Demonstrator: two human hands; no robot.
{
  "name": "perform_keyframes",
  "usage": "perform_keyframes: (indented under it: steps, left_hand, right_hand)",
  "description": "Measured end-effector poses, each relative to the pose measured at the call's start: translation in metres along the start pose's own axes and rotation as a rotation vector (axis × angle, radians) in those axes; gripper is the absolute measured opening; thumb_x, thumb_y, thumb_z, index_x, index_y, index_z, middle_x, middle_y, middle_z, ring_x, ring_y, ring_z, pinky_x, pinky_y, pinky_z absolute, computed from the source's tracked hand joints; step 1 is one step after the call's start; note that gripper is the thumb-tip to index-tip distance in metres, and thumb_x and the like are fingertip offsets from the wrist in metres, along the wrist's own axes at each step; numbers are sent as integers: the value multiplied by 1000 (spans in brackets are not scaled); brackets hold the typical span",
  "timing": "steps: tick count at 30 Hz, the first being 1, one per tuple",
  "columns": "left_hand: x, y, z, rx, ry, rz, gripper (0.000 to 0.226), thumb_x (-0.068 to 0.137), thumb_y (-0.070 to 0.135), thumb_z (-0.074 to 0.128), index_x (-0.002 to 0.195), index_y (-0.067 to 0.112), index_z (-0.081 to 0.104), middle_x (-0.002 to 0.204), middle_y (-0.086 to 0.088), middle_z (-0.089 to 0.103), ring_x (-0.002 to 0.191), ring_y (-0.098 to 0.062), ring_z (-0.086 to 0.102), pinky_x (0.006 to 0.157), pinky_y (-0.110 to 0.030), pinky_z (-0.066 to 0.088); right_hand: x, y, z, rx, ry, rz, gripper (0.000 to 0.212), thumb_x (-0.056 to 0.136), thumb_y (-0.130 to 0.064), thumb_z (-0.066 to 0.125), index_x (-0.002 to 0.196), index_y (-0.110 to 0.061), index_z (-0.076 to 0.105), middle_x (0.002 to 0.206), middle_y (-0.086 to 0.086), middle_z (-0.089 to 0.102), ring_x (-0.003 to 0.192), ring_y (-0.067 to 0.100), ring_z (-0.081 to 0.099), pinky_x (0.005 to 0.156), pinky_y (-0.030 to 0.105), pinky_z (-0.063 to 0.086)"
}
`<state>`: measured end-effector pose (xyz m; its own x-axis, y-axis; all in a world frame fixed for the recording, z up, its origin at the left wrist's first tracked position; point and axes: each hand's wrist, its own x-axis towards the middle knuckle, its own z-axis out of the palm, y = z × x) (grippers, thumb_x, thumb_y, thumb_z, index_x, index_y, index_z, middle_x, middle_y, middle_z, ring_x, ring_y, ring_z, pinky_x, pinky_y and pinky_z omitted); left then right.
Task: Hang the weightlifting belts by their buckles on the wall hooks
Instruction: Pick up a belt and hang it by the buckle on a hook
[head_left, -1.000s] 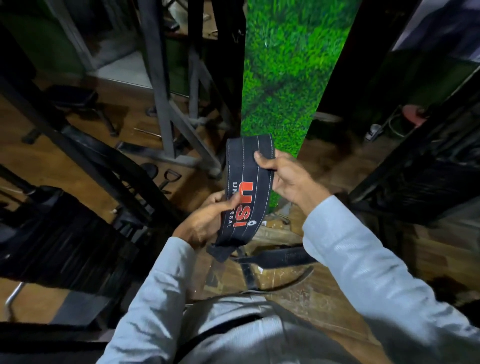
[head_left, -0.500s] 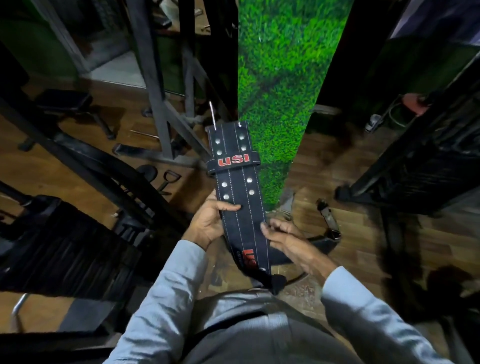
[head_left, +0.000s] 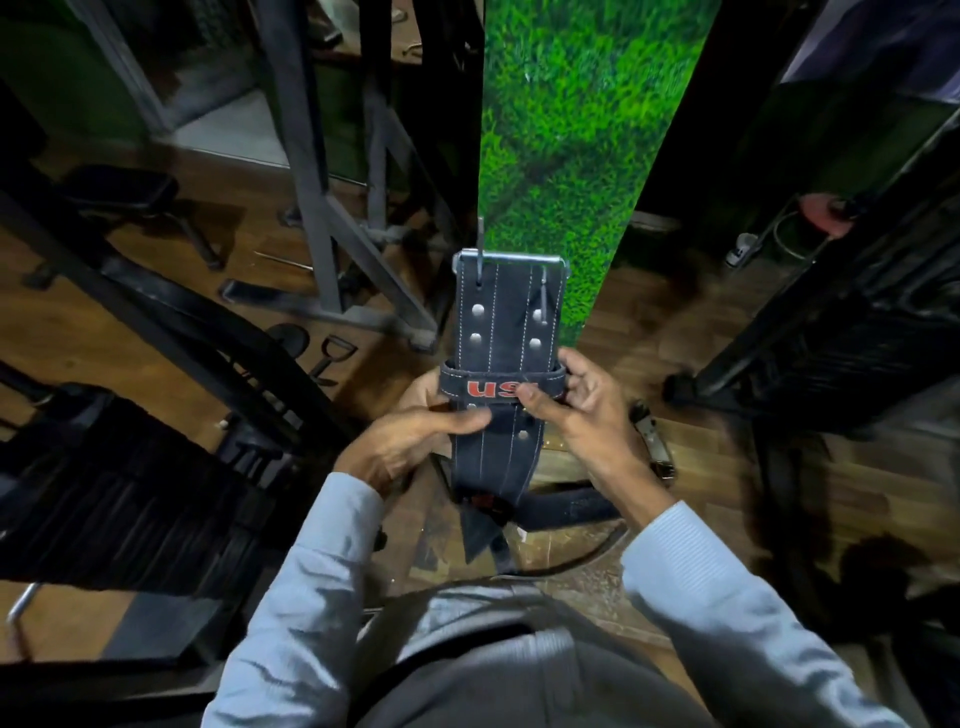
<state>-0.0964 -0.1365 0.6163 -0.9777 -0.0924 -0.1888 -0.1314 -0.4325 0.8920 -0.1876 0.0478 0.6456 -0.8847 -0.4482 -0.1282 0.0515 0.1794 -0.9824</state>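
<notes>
I hold a black leather weightlifting belt (head_left: 506, 322) upright in front of me, its silver double-prong buckle (head_left: 511, 258) at the top. Silver rivets dot its upper part. A keeper loop with red letters (head_left: 493, 388) wraps it at mid-height. My left hand (head_left: 410, 447) grips the belt's left edge just under the loop, thumb across the front. My right hand (head_left: 582, 415) pinches the loop's right end. The belt's tail hangs down toward my lap. A second dark belt (head_left: 571, 506) lies on the floor below. No wall hook is visible.
A green artificial-grass panel (head_left: 571, 130) stands straight ahead. Grey steel rack posts (head_left: 311, 182) rise at the left, a black bench frame (head_left: 182, 322) crosses diagonally. A dark machine (head_left: 831, 332) stands at the right. A metal buckle piece (head_left: 652, 441) lies on the wooden floor.
The belt has slid further up through my hands, so the buckle end now stands clear at the top. My right hand rose from the lower belt to the keeper loop.
</notes>
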Motion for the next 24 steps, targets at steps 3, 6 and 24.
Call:
perform_keyframes:
  steps: [3, 6, 24]
  left_hand:
    - [1, 5, 6, 162, 168, 103, 47, 68, 4, 89, 112, 6, 73, 112, -15, 76, 100, -23, 73, 87, -34, 57]
    - [-1, -1, 4, 210, 253, 141, 48, 64, 1, 87, 109, 1, 72, 107, -13, 78, 96, -21, 74, 84, -32, 59]
    - [-22, -17, -2, 283, 211, 73, 44, 70, -1, 89, 110, -2, 71, 110, -19, 76, 100, -29, 73, 98, -51, 57]
  right_hand:
    - [-2, -1, 2, -59, -54, -58, 75, 78, -12, 87, 144, -4, 53, 140, -2, 59, 122, 10, 60, 100, 18, 51]
    - [-4, -15, -6, -69, 11, -130, 74, 76, -29, 89, 140, -19, 53, 138, -5, 64, 118, 0, 62, 91, 11, 48]
    - [-4, -46, 1, -324, 16, -203, 77, 84, -50, 79, 151, -34, 43, 123, -35, 60, 118, 5, 59, 100, 27, 48]
